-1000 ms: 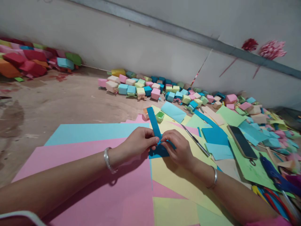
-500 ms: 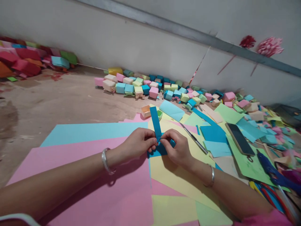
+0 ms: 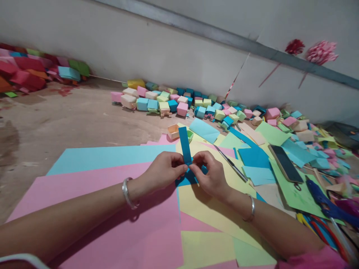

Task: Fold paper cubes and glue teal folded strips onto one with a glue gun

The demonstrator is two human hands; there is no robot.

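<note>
A dark blue paper strip (image 3: pixel 184 145) stands up between my two hands, its upper part leaning slightly left. My left hand (image 3: pixel 166 169) pinches its lower end between thumb and fingers. From the other side my right hand (image 3: pixel 211 174) pinches the same lower end, fingertips almost touching those of the left. Fingers hide the part being gripped. Beneath them lies a darker blue piece of paper (image 3: pixel 185 181), on a yellow sheet (image 3: pixel 213 205). A large pink sheet (image 3: pixel 112 228) spreads under my left forearm.
Just beyond the hands are a small peach paper box (image 3: pixel 173 132) and a craft knife (image 3: pixel 231 163). To the right lie a phone (image 3: pixel 286 163), a blue glue gun (image 3: pixel 328 201) and scissors (image 3: pixel 322 228). Rows of small paper boxes (image 3: pixel 182 108) line the wall.
The fingertips have shifted slightly at the strip's lower end, with the right fingers a little higher and more curled. The strip remains upright in nearly the same place.
</note>
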